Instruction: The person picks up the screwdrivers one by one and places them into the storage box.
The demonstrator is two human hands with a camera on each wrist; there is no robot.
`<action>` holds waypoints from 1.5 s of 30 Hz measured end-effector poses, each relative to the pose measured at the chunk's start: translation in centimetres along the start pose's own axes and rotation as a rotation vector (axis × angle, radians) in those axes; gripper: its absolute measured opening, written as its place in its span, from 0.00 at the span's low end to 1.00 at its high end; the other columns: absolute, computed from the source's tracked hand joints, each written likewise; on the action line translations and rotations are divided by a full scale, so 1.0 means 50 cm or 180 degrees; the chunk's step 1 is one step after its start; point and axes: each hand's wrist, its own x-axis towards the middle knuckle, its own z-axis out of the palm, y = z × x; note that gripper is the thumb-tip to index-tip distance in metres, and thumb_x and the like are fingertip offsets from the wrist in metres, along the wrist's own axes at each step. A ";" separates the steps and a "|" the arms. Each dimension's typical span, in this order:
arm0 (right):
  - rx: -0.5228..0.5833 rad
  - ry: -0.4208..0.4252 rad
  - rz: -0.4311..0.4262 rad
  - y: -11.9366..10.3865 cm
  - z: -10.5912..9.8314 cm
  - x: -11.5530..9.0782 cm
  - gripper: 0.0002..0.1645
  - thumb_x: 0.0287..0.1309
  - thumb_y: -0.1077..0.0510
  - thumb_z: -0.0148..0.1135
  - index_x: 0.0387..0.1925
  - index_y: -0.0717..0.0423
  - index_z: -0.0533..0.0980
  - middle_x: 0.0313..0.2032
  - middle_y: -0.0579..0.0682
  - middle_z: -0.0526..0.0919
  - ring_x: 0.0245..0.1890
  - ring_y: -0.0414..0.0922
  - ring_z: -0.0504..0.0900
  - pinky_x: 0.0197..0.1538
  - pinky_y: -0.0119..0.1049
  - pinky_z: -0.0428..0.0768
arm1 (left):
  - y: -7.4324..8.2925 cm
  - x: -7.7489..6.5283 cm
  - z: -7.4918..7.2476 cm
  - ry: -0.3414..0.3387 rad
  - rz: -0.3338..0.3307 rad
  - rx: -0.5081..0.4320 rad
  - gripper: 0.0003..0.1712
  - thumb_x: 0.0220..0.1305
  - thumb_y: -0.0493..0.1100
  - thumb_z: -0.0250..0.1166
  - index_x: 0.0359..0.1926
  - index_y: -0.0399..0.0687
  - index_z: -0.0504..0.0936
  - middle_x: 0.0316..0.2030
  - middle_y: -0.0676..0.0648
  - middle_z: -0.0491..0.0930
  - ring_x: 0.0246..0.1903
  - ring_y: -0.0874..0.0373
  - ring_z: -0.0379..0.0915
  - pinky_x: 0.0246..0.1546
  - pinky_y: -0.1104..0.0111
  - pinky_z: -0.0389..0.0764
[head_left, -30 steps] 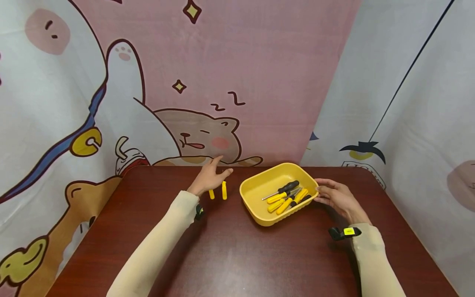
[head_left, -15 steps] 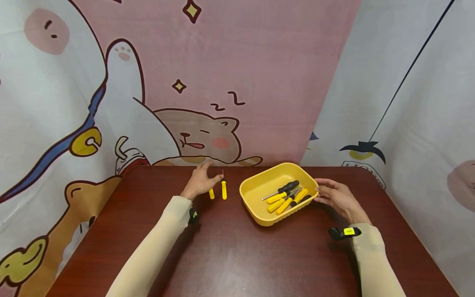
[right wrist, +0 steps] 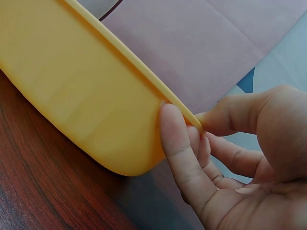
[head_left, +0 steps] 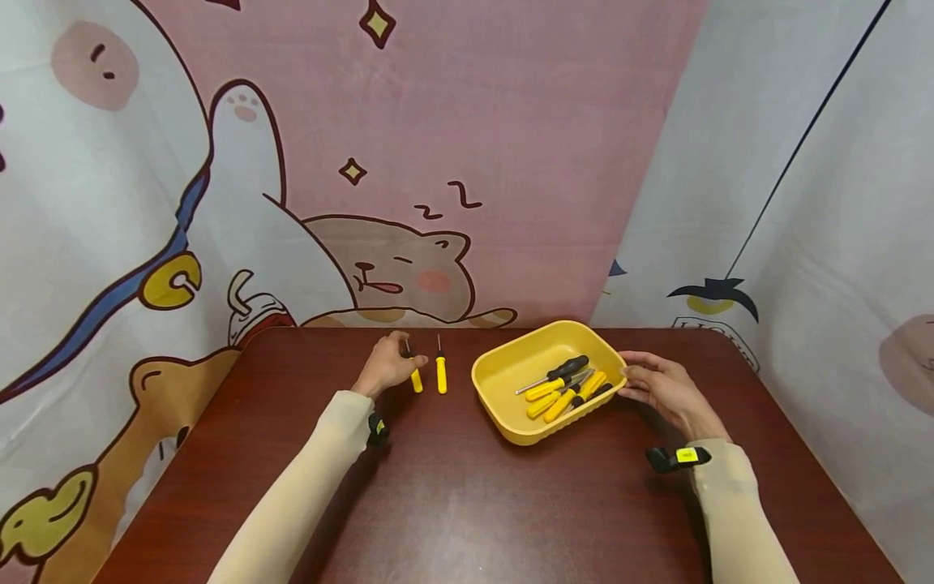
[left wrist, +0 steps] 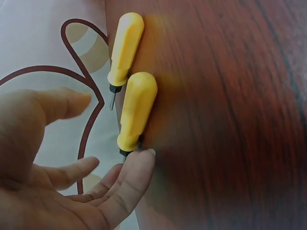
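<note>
My left hand (head_left: pixel 387 365) is over a small screwdriver (head_left: pixel 417 381) with a yellow handle, thumb and fingers spread apart. In the left wrist view the fingertips are right at the black collar of that screwdriver (left wrist: pixel 139 108), and its shaft is mostly hidden. A second yellow-handled screwdriver (head_left: pixel 441 376) lies just to the right, its thin shaft pointing at the wall. On the right, my right hand (head_left: pixel 670 393) pinches the rim of a yellow plastic basin (right wrist: pixel 91 86) at its corner, thumb on top and fingers beneath.
Inside the basin lie a black-handled screwdriver (head_left: pixel 569 367) and several yellow-handled ones (head_left: pixel 562 403). The dark red wooden table (head_left: pixel 467 511) ends at a cartoon-printed cloth (head_left: pixel 540 178) hanging behind it.
My left hand has moved left and down, away from the right-hand screwdriver, whose shaft now shows, to the left-hand one. The right hand and the basin have stayed put.
</note>
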 end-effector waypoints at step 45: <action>0.0042 0.0021 0.0061 0.001 -0.004 0.002 0.31 0.75 0.59 0.55 0.74 0.62 0.63 0.56 0.58 0.78 0.41 0.40 0.87 0.50 0.37 0.87 | 0.021 0.034 0.009 -0.0243 -0.1017 -0.0544 0.11 0.63 0.38 0.69 0.42 0.33 0.80 0.36 0.38 0.79 0.25 0.49 0.84 0.26 0.60 0.88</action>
